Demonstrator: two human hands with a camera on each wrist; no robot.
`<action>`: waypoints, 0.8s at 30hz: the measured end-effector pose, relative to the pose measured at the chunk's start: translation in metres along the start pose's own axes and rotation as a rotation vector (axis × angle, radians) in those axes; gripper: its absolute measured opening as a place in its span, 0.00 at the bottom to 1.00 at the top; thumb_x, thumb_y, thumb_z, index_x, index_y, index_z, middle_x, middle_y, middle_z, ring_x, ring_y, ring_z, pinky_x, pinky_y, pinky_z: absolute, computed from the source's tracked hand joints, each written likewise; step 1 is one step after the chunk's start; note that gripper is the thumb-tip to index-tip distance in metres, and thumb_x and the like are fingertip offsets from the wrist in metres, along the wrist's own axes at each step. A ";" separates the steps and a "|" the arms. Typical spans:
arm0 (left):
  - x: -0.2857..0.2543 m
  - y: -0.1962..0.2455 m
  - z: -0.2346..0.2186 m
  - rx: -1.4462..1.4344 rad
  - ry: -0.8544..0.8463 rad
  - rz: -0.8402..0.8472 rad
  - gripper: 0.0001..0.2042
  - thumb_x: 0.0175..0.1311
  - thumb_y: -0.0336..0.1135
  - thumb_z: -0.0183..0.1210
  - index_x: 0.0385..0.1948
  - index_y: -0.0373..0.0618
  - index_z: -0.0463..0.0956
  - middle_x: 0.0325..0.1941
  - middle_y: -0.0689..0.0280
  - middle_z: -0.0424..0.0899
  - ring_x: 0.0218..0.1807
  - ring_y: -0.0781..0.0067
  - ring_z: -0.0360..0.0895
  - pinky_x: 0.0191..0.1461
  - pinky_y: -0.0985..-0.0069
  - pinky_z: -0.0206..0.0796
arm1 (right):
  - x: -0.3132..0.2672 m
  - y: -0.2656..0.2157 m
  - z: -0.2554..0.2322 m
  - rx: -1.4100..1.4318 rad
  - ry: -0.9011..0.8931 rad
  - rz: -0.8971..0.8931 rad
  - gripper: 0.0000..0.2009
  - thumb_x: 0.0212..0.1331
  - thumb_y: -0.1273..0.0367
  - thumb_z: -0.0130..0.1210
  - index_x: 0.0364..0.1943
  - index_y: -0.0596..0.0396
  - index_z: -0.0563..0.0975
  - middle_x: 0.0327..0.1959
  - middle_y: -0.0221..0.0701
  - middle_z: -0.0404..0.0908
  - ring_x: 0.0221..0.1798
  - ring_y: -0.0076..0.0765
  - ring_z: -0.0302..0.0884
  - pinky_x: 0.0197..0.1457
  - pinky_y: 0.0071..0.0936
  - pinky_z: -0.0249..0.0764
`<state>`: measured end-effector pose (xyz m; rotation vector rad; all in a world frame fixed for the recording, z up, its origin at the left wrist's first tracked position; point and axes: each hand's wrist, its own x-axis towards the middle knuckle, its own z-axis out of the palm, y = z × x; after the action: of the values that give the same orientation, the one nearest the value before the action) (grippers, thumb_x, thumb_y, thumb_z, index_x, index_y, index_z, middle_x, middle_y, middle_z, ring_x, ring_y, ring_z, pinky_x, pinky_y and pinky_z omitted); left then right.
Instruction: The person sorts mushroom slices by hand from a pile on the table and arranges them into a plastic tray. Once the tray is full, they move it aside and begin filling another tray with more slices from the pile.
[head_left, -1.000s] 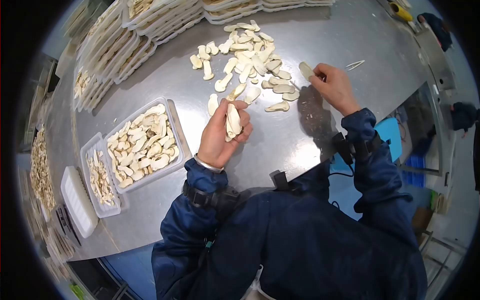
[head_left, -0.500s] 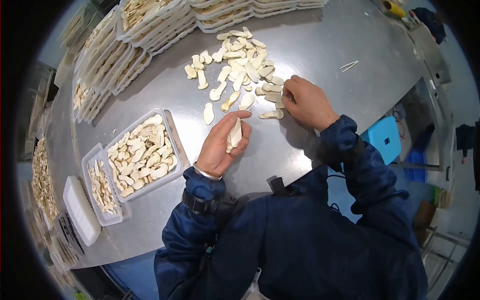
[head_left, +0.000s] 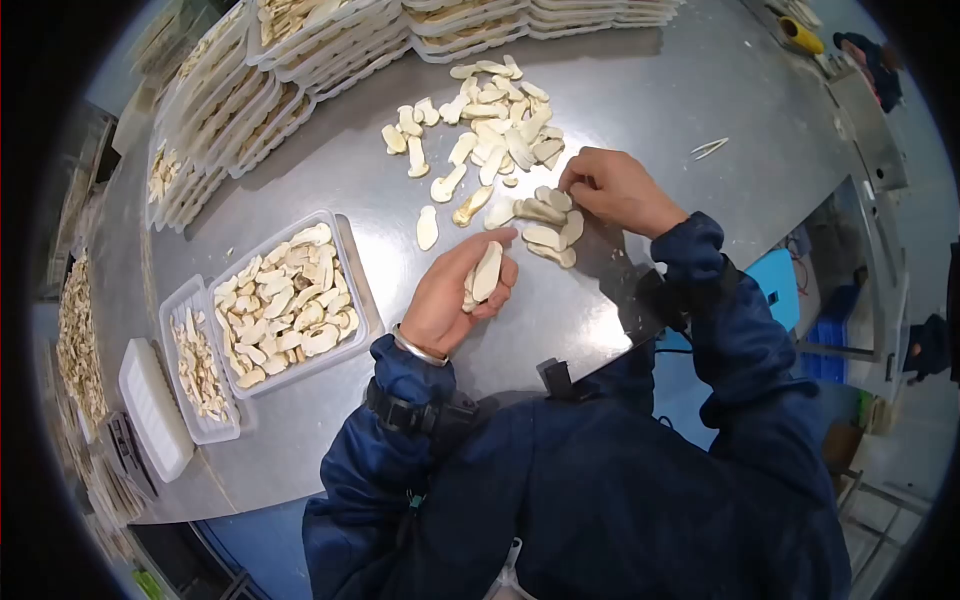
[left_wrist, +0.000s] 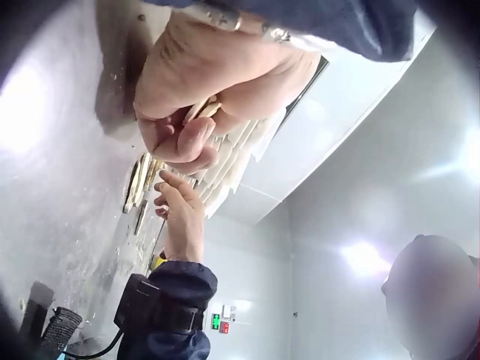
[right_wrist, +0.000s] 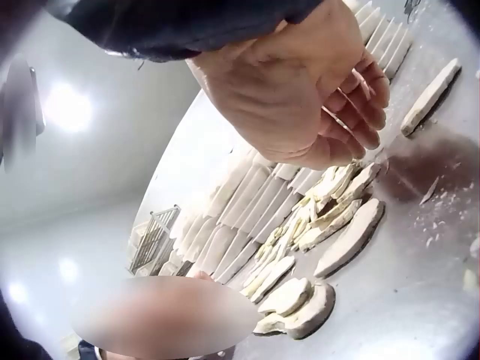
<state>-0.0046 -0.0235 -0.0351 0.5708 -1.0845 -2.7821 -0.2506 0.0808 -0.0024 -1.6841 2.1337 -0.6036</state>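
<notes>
Pale mushroom slices lie in a loose heap [head_left: 490, 125] on the metal table. The left hand [head_left: 445, 295], palm up in the head view, grips a few slices [head_left: 487, 272] under its curled fingers; their edges [left_wrist: 204, 111] show in the left wrist view. Just beyond its index fingertip is a small cluster of slices [head_left: 545, 237]. At that cluster's upper right edge, the right hand [head_left: 625, 190] is palm down with loosely bent fingers. From the right wrist, the hand [right_wrist: 292, 97] hangs over the slices [right_wrist: 352, 236], and no slice is visible in its grasp.
On the left stand a full tray of slices [head_left: 362, 300], a narrower tray [head_left: 233, 425] and a white lid-like tray [head_left: 155, 410]. Stacked trays [head_left: 330, 55] line the far edge. White tweezers [head_left: 710, 148] lie at the right.
The right hand has let go of the slice it pinched a second ago and moved left to the cluster. Slices there have shifted nearer the left hand, which keeps its grip.
</notes>
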 end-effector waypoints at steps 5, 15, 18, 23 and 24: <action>0.002 -0.003 -0.002 -0.075 0.185 0.153 0.21 0.76 0.42 0.40 0.64 0.38 0.59 0.30 0.62 0.75 0.22 0.78 0.65 0.22 0.82 0.53 | -0.016 0.014 -0.008 -0.207 0.268 0.126 0.08 0.55 0.70 0.51 0.32 0.57 0.79 0.32 0.38 0.78 0.34 0.48 0.76 0.40 0.39 0.72; 0.003 0.001 -0.001 -0.208 0.148 0.224 0.19 0.77 0.41 0.39 0.59 0.38 0.66 0.33 0.64 0.75 0.26 0.77 0.66 0.26 0.82 0.56 | -0.019 -0.012 0.021 -0.163 0.209 0.026 0.08 0.54 0.69 0.53 0.36 0.57 0.75 0.35 0.39 0.77 0.38 0.49 0.76 0.43 0.39 0.72; 0.004 0.002 0.006 -0.202 0.244 0.208 0.18 0.76 0.41 0.40 0.57 0.38 0.68 0.33 0.64 0.75 0.27 0.78 0.67 0.25 0.83 0.55 | -0.015 -0.001 0.010 -0.224 0.255 0.055 0.12 0.54 0.72 0.51 0.43 0.53 0.77 0.38 0.37 0.77 0.41 0.49 0.76 0.45 0.39 0.72; 0.003 -0.003 -0.004 0.008 -0.041 0.071 0.19 0.76 0.40 0.40 0.59 0.37 0.67 0.32 0.63 0.76 0.25 0.80 0.67 0.22 0.84 0.54 | 0.011 0.001 0.010 -0.273 0.301 -0.109 0.20 0.51 0.76 0.50 0.51 0.50 0.77 0.46 0.37 0.75 0.52 0.47 0.70 0.55 0.39 0.70; 0.002 -0.001 -0.002 0.038 -0.117 0.044 0.19 0.76 0.40 0.40 0.60 0.37 0.66 0.32 0.62 0.77 0.25 0.80 0.67 0.22 0.84 0.54 | 0.017 0.004 0.015 -0.309 0.295 -0.140 0.21 0.50 0.76 0.50 0.51 0.50 0.77 0.46 0.37 0.75 0.52 0.47 0.70 0.56 0.38 0.69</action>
<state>-0.0057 -0.0245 -0.0384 0.3872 -1.1593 -2.7934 -0.2495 0.0635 -0.0172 -2.0308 2.4316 -0.6191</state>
